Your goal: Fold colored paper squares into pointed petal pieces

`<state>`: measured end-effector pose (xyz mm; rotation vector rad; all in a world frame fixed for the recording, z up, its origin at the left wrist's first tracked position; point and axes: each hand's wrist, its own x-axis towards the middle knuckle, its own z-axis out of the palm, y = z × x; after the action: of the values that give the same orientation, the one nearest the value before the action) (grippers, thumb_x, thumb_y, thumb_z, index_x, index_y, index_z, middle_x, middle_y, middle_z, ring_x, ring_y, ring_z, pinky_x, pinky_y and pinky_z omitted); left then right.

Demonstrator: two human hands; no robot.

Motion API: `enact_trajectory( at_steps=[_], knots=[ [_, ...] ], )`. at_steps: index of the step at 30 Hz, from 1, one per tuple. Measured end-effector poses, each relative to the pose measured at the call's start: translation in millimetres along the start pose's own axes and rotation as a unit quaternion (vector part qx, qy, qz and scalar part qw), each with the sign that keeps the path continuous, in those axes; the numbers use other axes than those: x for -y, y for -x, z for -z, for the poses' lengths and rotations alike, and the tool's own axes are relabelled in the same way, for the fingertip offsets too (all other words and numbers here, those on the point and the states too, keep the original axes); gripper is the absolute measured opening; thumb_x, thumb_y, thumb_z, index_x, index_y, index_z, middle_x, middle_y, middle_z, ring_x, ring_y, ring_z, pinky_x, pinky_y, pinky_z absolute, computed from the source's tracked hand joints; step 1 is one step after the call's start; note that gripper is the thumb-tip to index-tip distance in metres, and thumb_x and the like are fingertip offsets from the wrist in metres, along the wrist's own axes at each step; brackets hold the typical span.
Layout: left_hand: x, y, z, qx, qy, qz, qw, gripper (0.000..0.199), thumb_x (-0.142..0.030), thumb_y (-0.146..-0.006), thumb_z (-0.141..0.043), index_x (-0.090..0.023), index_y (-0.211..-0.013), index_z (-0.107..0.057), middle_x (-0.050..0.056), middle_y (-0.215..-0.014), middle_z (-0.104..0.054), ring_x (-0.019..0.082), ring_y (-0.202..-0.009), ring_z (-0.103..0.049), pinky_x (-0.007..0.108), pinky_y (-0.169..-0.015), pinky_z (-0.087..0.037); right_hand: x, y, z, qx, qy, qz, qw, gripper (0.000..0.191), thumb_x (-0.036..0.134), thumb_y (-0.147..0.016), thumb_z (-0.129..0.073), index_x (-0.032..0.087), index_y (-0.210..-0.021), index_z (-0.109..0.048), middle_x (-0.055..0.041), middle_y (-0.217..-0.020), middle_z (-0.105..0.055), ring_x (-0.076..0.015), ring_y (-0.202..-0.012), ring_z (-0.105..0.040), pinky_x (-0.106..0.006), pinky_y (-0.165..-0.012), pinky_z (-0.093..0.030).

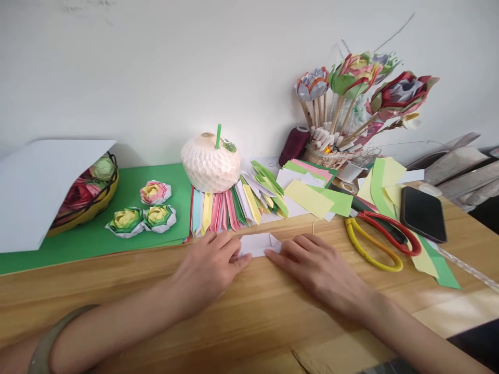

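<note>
A small piece of white folded paper lies on the wooden table between my two hands. Its right end shows a folded corner with a crease. My left hand grips the left end, thumb on the near edge and fingers curled. At the right end, my right hand presses the paper, with the thumb on its near edge and the fingers bent. Just beyond my hands lie rows of folded paper strips in pink, yellow, green and white. Loose yellow paper rests behind my right hand.
Scissors and a black phone lie at right. A white textured container with a green straw stands at the back. Paper lotus flowers sit on green sheets, beside a yellow basket. Paper flowers on sticks stand at back right.
</note>
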<state>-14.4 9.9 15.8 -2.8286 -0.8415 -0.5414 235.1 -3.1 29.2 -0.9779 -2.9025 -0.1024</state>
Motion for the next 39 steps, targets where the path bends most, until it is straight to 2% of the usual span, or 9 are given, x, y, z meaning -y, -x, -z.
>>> enact_trajectory(
  at_steps=[5,8,14,19,25,29,32,35,39],
  knots=[
    [13.1,3.0,6.0,0.046,0.036,-0.040,0.997,0.028,-0.007,-0.091,-0.041,-0.016,-0.102,-0.065,0.005,-0.085,-0.062,0.020,-0.078,-0.048,0.030,-0.064,-0.035,-5.2,8.0,-3.8,0.003,-0.050,-0.015,0.999,0.035,0.012,-0.093,-0.035,0.014,-0.125,-0.052,-0.0108,-0.096,-0.060,-0.0228,-0.083,-0.051,-0.040,-0.070,-0.046],
    [20.5,0.4,10.9,0.063,0.055,-0.061,0.995,0.031,-0.009,-0.095,-0.037,-0.016,-0.097,-0.066,0.004,-0.087,-0.064,0.019,-0.080,-0.050,0.030,-0.065,-0.036,-3.8,10.9,-6.0,-0.031,-0.079,-0.018,0.996,0.035,0.010,-0.093,-0.034,0.014,-0.122,-0.054,-0.0110,-0.097,-0.061,-0.0221,-0.083,-0.052,-0.040,-0.069,-0.047],
    [22.0,-2.6,10.0,0.029,-0.004,-0.064,0.998,0.030,-0.013,-0.098,-0.037,-0.014,-0.093,-0.067,0.004,-0.083,-0.065,0.020,-0.078,-0.050,0.031,-0.062,-0.035,8.3,17.1,-3.0,-0.123,-0.039,0.003,0.992,0.032,0.010,-0.095,-0.032,0.009,-0.113,-0.058,-0.0129,-0.106,-0.066,-0.0253,-0.101,-0.056,-0.042,-0.080,-0.051],
    [22.8,-2.6,5.8,-0.020,-0.037,-0.085,0.995,0.027,-0.010,-0.096,-0.043,-0.013,-0.084,-0.066,0.003,-0.075,-0.064,0.017,-0.072,-0.049,0.030,-0.061,-0.033,14.1,7.8,-2.1,-0.113,-0.050,0.005,0.992,0.032,0.010,-0.094,-0.031,0.011,-0.107,-0.060,-0.0129,-0.118,-0.064,-0.0250,-0.112,-0.056,-0.045,-0.091,-0.049],
    [27.1,-2.7,6.1,-0.028,-0.014,-0.084,0.996,0.028,-0.012,-0.097,-0.041,-0.015,-0.086,-0.067,0.002,-0.076,-0.066,0.018,-0.074,-0.050,0.030,-0.061,-0.035,12.0,-3.2,-6.2,-0.109,-0.043,0.008,0.993,0.032,0.011,-0.093,-0.037,0.008,-0.118,-0.056,-0.0163,-0.118,-0.064,-0.0278,-0.110,-0.058,-0.045,-0.086,-0.053],
    [24.4,-2.1,4.2,-0.003,-0.015,-0.061,0.998,0.025,-0.012,-0.095,-0.041,-0.011,-0.094,-0.066,0.005,-0.090,-0.067,0.020,-0.078,-0.052,0.033,-0.064,-0.040,29.2,-4.1,4.7,-0.079,-0.136,0.031,0.987,0.029,0.011,-0.091,-0.040,0.010,-0.113,-0.060,-0.0127,-0.112,-0.067,-0.0250,-0.100,-0.063,-0.040,-0.081,-0.055],
    [19.0,-2.9,4.9,0.056,0.012,-0.009,0.998,0.024,-0.021,-0.091,-0.049,-0.011,-0.107,-0.063,0.010,-0.106,-0.064,0.024,-0.085,-0.052,0.038,-0.069,-0.044,39.9,-10.0,13.6,-0.029,-0.221,0.050,0.974,0.033,0.012,-0.090,-0.042,0.011,-0.119,-0.056,-0.0104,-0.120,-0.063,-0.0225,-0.107,-0.060,-0.035,-0.088,-0.052],
    [15.2,-3.5,5.6,0.101,0.062,0.019,0.993,0.035,-0.034,-0.086,-0.059,-0.014,-0.115,-0.060,0.010,-0.111,-0.062,0.026,-0.090,-0.051,0.042,-0.073,-0.047,32.6,-19.8,11.2,-0.058,-0.276,0.045,0.958,0.035,0.007,-0.090,-0.038,0.012,-0.122,-0.054,-0.0097,-0.120,-0.063,-0.0173,-0.110,-0.058,-0.031,-0.093,-0.049],
    [16.2,-2.3,2.2,0.050,0.098,-0.003,0.994,0.023,-0.027,-0.090,-0.055,-0.016,-0.108,-0.062,0.007,-0.106,-0.065,0.024,-0.090,-0.051,0.039,-0.076,-0.047,8.8,-28.2,-3.9,-0.103,-0.189,0.018,0.976,0.032,0.008,-0.091,-0.040,0.010,-0.118,-0.057,-0.0129,-0.120,-0.063,-0.0219,-0.112,-0.056,-0.039,-0.093,-0.049]
  ],
)
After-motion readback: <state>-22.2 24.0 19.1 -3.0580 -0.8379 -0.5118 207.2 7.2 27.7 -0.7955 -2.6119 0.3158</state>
